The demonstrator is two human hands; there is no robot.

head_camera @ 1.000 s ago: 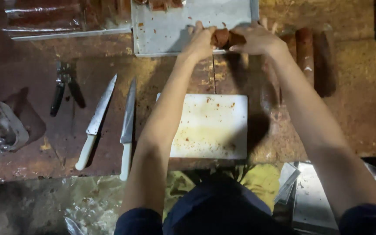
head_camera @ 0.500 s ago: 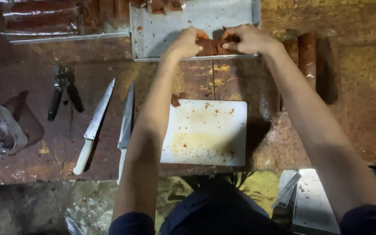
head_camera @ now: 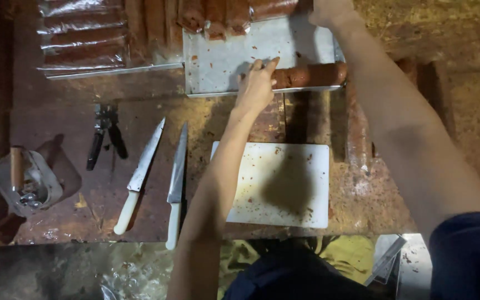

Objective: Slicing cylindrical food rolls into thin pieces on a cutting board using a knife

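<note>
The fingers of the left hand (head_camera: 255,86) are lying pressed together and stretched forward, their tips touching the near end of a reddish-brown sausage log (head_camera: 308,75) that is lying crosswise along the front edge of a metal tray (head_camera: 223,61); pressing on the end like this looks like a way of keeping the log steady against the tray's lip. The right hand (head_camera: 329,10) is reaching further back over the tray, and its fingers are running off the top of the picture, so I cannot tell whether they are spread or gripping anything. More logs (head_camera: 215,14) are lying at the tray's far edge, partly cropped. Nearer the body a white cutting board (head_camera: 276,186), speckled with crumbs, is sitting bare, and two white-handled knives (head_camera: 156,178) are lying side by side to its left, within easy reach. Further left, dark pliers (head_camera: 104,133) and a tool in a small container (head_camera: 26,180) are hard to make out.
</note>
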